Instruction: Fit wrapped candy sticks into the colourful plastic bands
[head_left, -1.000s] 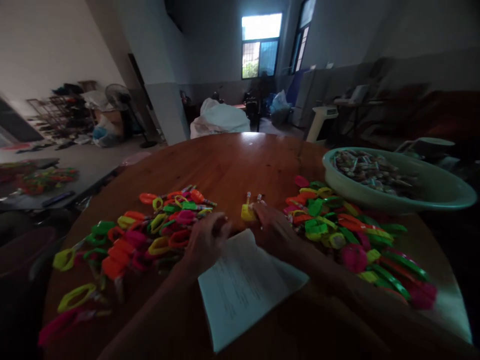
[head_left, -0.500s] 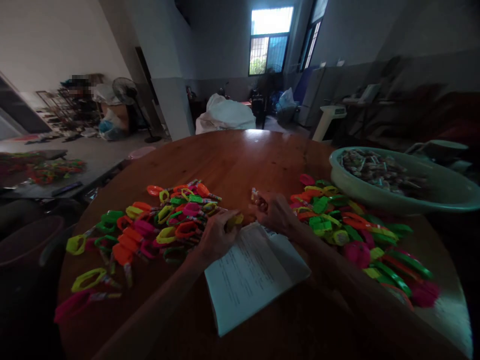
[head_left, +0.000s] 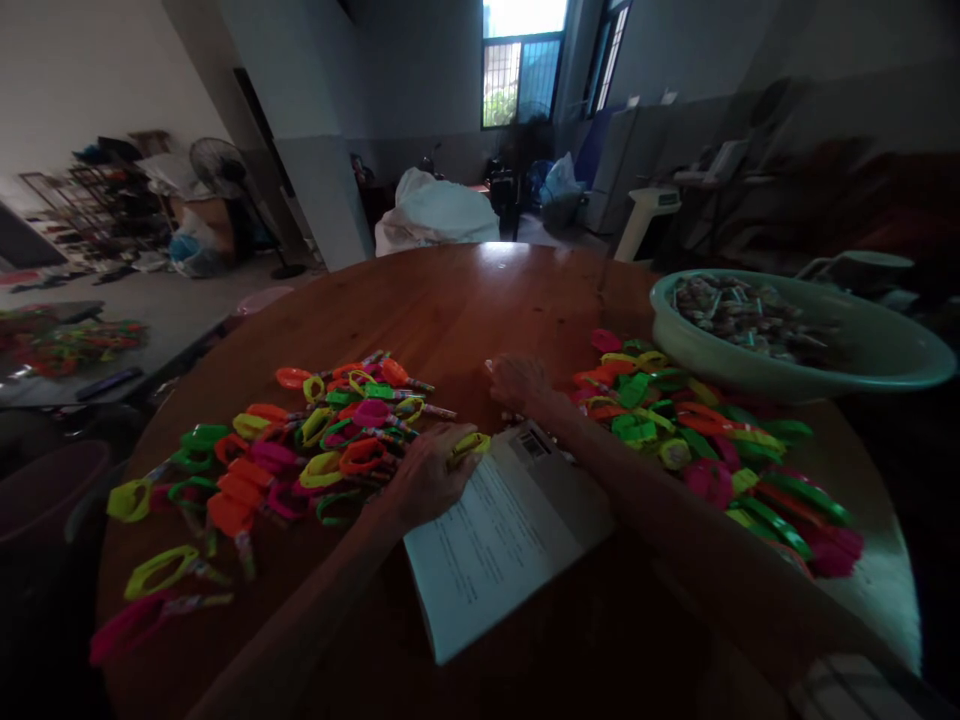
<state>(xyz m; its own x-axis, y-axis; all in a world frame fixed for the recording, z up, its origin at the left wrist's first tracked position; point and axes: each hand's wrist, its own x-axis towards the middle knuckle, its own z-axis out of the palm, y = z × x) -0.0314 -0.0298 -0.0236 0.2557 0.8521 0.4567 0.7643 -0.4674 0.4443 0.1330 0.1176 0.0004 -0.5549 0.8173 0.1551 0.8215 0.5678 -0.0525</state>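
My left hand (head_left: 431,475) is closed round a yellow plastic piece (head_left: 471,445) at the left edge of a paper booklet (head_left: 499,540). Beyond the booklet's top edge, my right hand (head_left: 521,385) reaches low over the wooden table (head_left: 517,300); its fingers are partly hidden, with small pale bits beside them. Left of my left hand lies a pile of coloured plastic loops (head_left: 274,455) with wrapped sticks attached. On the right, past my right forearm, is a pile of coloured plastic pieces (head_left: 701,445) without visible sticks.
A pale green basin (head_left: 795,375) full of small wrapped items stands at the table's right. Beyond the table are a white sack (head_left: 439,210) and a standing fan (head_left: 217,165). More coloured pieces (head_left: 82,345) lie on a surface at far left.
My right hand has moved slightly left and lowered toward the table, uncovering the booklet's dark printed patch. My left hand still has the yellow piece. The whole view has shifted slightly.
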